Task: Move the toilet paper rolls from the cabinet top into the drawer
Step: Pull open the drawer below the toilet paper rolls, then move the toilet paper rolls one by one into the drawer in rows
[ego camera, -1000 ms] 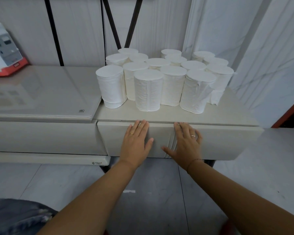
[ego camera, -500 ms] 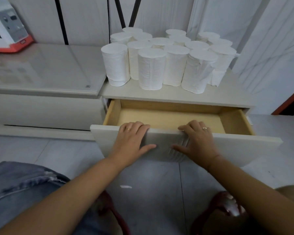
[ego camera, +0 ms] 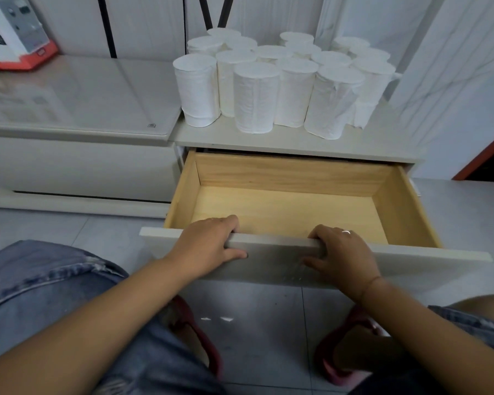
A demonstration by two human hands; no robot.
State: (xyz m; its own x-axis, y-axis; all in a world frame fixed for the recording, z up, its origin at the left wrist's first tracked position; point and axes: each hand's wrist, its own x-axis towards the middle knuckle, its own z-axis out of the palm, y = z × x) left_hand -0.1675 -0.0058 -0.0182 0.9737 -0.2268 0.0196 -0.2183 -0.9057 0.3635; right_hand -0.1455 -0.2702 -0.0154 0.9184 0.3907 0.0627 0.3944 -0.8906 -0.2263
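Drawer (ego camera: 291,206) now pulled far out versus earlier, both the left hand (ego camera: 208,242) and right hand (ego camera: 340,252) curled over its front panel; toilet paper rolls (ego camera: 271,81) all upright on cabinet top (ego camera: 268,142); opening looks done, next: release, grasp a roll.

The toilet paper rolls (ego camera: 255,98) are soft white paper, matt, with a fine crinkled, embossed surface. The drawer (ego camera: 291,173) is bare pale wood inside, matt, with the grain showing. Its front panel (ego camera: 271,263) is smooth, off-white and dull, like the cabinet top (ego camera: 283,139). To the left a glass sheet (ego camera: 97,92) lies glossy and reflective. The floor (ego camera: 257,332) is grey tile with a faint sheen. The jeans (ego camera: 40,280) are faded blue denim cloth, frayed in places. A thin ring (ego camera: 346,232) on the right hand (ego camera: 340,252) gleams like metal.
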